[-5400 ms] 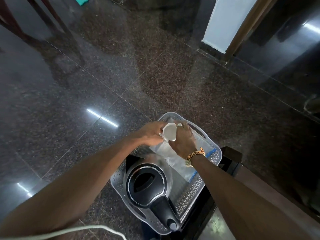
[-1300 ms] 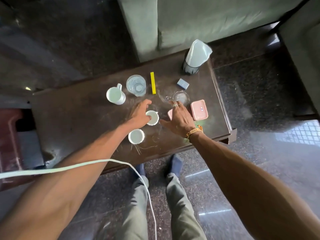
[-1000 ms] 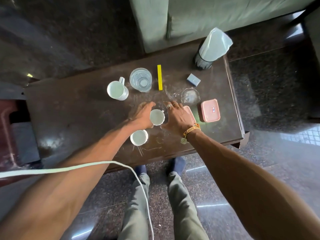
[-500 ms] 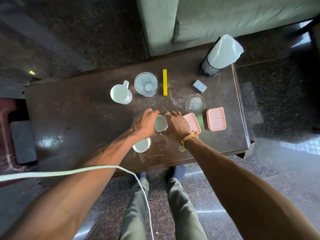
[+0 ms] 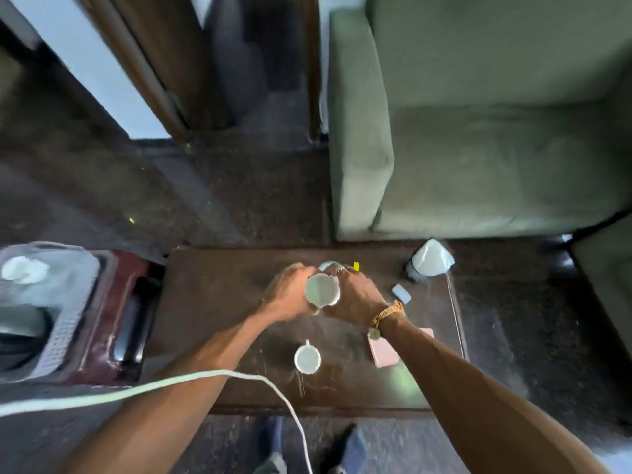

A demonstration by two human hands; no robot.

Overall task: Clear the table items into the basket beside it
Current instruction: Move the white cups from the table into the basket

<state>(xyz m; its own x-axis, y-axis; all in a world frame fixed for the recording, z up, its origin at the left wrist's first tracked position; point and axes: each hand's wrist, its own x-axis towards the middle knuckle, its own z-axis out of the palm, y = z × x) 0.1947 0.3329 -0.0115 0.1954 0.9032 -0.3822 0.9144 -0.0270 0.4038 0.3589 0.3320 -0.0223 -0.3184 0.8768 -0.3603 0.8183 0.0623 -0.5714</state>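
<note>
Over the middle of the dark, scuffed wooden bench (image 5: 212, 302) I hold a white cup (image 5: 321, 289) between both hands. It is round, smooth and glossy. Its open mouth is turned up toward me, so its long axis runs roughly upright; the handle is hidden. My left hand (image 5: 290, 292) curls round the cup's left side, fingers wrapped toward the far rim. My right hand (image 5: 355, 299), a woven bracelet (image 5: 386, 313) at the wrist, cups the right side. Both forearms reach forward and meet at the cup. Whether its base touches the bench I cannot tell, as the view is blurred. A second cup (image 5: 307, 358), in the same white glaze, stands upright nearer me with its handle pointing away. A flat pink box (image 5: 384, 352) with rounded corners lies beside my right forearm, partly hidden by it. Well to the left, beside the bench, the pale plastic basket (image 5: 68, 323) with perforated walls sits on a dark red stool (image 5: 133, 268).
</note>
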